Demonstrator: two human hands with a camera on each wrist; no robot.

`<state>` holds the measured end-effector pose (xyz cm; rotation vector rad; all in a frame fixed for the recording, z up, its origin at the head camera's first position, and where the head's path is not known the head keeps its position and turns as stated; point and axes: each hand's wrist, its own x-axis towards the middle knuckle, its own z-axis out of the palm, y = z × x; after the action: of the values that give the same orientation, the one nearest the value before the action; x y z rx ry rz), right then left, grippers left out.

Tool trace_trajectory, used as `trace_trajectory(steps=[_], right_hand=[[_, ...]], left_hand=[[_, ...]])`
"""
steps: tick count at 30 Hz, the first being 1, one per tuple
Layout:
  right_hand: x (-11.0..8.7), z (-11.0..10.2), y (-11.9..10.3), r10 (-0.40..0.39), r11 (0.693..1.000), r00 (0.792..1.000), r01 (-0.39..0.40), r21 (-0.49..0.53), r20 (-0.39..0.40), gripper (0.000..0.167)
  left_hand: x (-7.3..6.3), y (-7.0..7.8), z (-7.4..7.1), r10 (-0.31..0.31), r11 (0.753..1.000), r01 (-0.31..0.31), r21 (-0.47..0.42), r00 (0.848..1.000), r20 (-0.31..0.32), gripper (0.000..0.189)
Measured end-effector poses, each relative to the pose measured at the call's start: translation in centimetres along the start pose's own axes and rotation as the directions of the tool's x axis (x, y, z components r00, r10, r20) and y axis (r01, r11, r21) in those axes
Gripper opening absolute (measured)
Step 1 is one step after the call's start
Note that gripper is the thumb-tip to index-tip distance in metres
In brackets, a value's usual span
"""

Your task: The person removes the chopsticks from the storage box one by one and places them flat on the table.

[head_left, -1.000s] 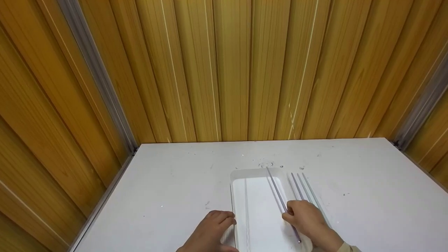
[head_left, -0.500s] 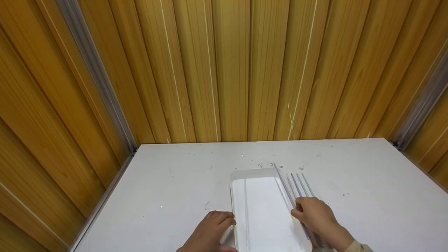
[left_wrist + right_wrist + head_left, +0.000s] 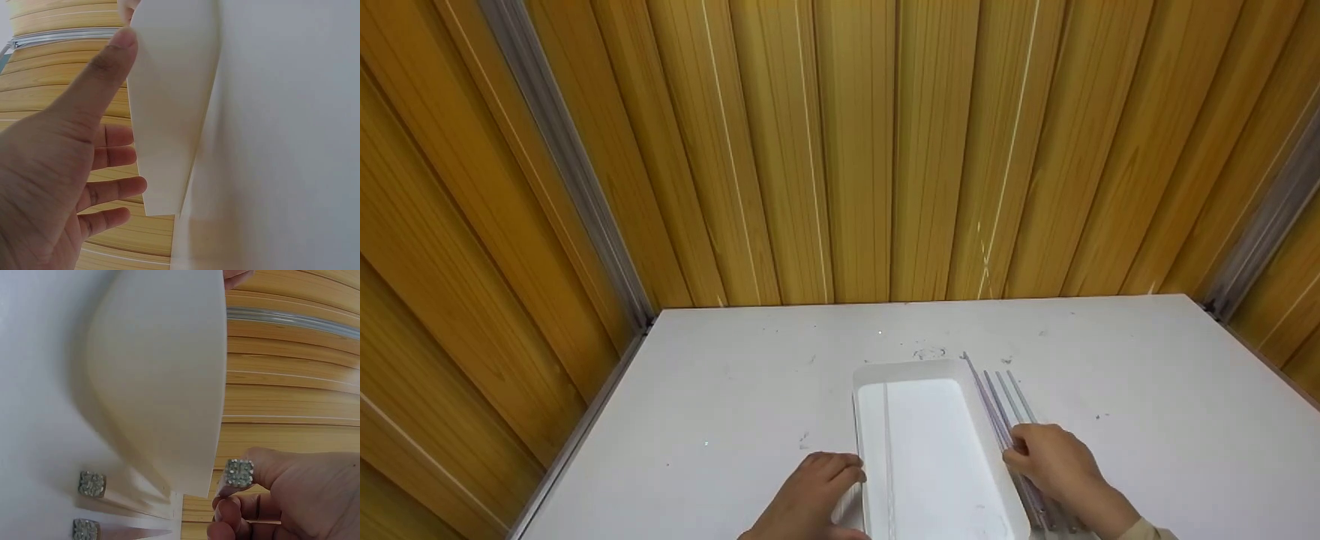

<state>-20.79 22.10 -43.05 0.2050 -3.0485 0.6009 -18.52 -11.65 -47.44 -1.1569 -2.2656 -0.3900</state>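
A long white tray [image 3: 911,370] lies on the table, with a thin pale line along its floor. My left hand [image 3: 810,495] is at its left side; in the left wrist view the thumb meets the rim and the fingers reach along it, nearly straight. My right hand [image 3: 1054,457] pinches a purple chopstick [image 3: 979,384] just outside the tray's right wall. Its square, patterned end [image 3: 239,472] faces the right wrist camera. Several more chopsticks [image 3: 1022,396], purple and pale green, lie side by side there, partly hidden by the right hand.
The white table [image 3: 750,390] bears small dark marks near the tray's far end. Behind it stands a wood-patterned wall [image 3: 855,150], with metal corner posts [image 3: 577,157] at the sides.
My right hand has carried the purple chopstick rightward, from over the tray to beside the other chopsticks, and lower. The left hand and tray have stayed put.
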Motion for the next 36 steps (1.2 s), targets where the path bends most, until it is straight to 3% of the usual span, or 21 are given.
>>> trace_trajectory(steps=[9, 36], right_hand=[[0.0, 0.1, 1.6, 0.053, 0.998, 0.998, -0.052, -0.022, 0.025, 0.022], [-0.1, -0.5, 6.0, 0.109, 0.994, 0.991, -0.107, -0.038, 0.075, 0.020]], left_hand=[[0.0, 0.2, -0.1, -0.035, 0.999, 0.036, -0.026, 0.999, 0.041, 0.063], [-0.1, 0.0, 0.0, -0.017, 1.000, 0.017, -0.006, 1.000, 0.015, 0.063]])
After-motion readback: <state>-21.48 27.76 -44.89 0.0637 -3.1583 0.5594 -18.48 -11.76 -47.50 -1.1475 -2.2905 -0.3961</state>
